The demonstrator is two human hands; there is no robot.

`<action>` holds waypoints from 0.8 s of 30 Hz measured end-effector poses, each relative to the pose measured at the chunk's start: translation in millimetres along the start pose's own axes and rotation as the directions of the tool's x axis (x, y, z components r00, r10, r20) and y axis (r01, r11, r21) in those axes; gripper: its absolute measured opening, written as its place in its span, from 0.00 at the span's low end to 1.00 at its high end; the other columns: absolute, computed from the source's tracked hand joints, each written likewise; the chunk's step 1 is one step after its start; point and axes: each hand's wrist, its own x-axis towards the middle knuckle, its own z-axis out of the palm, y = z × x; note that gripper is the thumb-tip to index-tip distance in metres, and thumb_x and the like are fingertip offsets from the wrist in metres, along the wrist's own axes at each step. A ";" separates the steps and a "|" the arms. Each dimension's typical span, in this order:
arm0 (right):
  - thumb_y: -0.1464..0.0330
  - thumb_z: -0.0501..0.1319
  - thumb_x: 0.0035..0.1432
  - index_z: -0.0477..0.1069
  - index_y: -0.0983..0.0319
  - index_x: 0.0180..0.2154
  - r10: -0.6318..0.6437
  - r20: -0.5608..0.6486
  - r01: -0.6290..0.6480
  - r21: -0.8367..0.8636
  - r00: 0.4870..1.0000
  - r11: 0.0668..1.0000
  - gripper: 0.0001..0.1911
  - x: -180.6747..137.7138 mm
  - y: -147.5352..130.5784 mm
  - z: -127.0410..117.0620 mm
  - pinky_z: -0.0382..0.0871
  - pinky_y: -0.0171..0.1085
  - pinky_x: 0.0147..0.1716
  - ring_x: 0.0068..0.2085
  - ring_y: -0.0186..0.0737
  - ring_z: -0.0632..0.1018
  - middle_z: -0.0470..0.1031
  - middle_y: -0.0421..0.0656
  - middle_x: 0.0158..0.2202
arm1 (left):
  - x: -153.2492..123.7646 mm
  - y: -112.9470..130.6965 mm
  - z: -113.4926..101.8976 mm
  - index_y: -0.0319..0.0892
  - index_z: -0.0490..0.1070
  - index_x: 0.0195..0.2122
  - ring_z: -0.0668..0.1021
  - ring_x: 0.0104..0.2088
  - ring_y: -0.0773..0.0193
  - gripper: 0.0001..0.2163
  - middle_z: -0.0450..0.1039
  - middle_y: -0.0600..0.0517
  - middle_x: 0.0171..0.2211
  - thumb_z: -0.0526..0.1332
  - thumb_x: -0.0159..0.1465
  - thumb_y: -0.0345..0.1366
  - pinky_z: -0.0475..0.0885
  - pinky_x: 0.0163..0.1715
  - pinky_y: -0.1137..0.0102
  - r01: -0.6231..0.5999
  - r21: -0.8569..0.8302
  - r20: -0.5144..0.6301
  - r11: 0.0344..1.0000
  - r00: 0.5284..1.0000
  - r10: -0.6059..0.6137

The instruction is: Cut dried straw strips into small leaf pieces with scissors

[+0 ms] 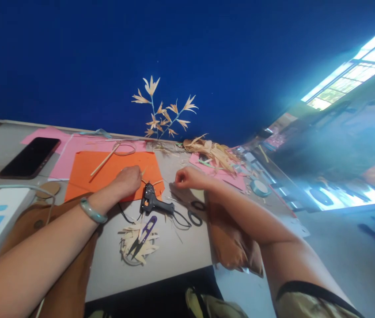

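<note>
My left hand (128,180), with a jade-green bangle (93,211) on its wrist, is closed over the edge of an orange sheet (88,170). A thin pale sliver shows by its fingertips; whether they grip it is hard to make out. Across a small gap, my right hand (190,177) is curled above the grey table, its contents hidden. Between and below them lies a black glue gun (154,201). Purple thread snips (145,234) rest on a pile of pale husk pieces (147,255). Dark-handled scissors (195,218) lie below my right hand.
A branch with pale husk flowers (164,117) stands against the blue partition (107,57). Dried husks (215,152) lie at the back right, near a tape roll (259,187). On the left are a phone (30,157) and a white power strip (6,203) with a cable.
</note>
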 end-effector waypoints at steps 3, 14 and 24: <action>0.72 0.64 0.46 0.78 0.64 0.29 -0.037 0.064 0.035 0.033 0.997 0.999 0.05 -9.9 -2.1 10.1 0.63 0.28 0.26 0.27 0.32 0.74 0.79 0.40 0.27 | 1.8 -0.1 2.9 0.36 0.70 0.41 0.77 0.43 0.50 0.15 0.75 0.38 0.41 0.45 0.65 0.35 0.68 0.38 0.63 -0.001 0.010 -0.009 1.000 1.000 0.001; 0.75 0.58 0.56 0.78 0.62 0.43 0.265 -0.263 -0.343 -0.322 0.928 0.882 0.16 70.4 55.1 -34.4 0.66 0.34 0.46 0.46 0.44 0.77 0.79 0.51 0.44 | 0.0 1.7 0.9 0.36 0.70 0.41 0.77 0.43 0.53 0.15 0.75 0.38 0.41 0.45 0.66 0.34 0.68 0.39 0.64 0.001 0.026 -0.003 1.000 1.000 -0.001; 0.74 0.58 0.55 0.77 0.64 0.45 0.346 -0.318 -0.446 -0.337 0.883 0.829 0.16 98.9 70.5 -24.1 0.66 0.42 0.50 0.49 0.52 0.77 0.77 0.56 0.46 | -0.4 2.7 -1.3 0.36 0.69 0.42 0.76 0.43 0.54 0.15 0.75 0.39 0.43 0.44 0.66 0.33 0.68 0.40 0.63 0.011 0.013 0.028 1.000 1.000 -0.012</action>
